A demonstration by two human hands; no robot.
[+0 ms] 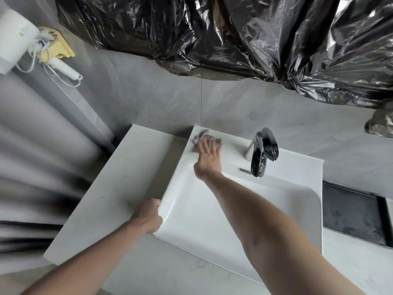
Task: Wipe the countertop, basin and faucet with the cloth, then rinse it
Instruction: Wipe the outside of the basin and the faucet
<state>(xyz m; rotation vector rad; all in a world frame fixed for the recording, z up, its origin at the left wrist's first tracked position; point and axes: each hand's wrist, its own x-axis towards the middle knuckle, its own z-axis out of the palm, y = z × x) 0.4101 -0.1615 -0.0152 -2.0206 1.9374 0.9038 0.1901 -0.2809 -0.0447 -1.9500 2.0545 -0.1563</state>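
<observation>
A white rectangular basin (212,209) sits on a pale stone countertop (119,177). At the basin's far left corner my right hand (207,155) presses a crumpled grey cloth (201,136) flat onto the rim with spread fingers. The cloth shows only around my fingertips. My left hand (148,216) rests against the basin's near left corner, fingers curled at its edge. A chrome faucet (260,154) stands on the back rim, right of the cloth, with a small chrome pin (244,170) lying beside it.
Black plastic sheeting (234,35) hangs over the wall behind the basin. A white wall appliance with a cord and a yellow holder (57,45) is at the upper left. A dark recessed tray (353,213) lies right of the basin. The left side is blurred.
</observation>
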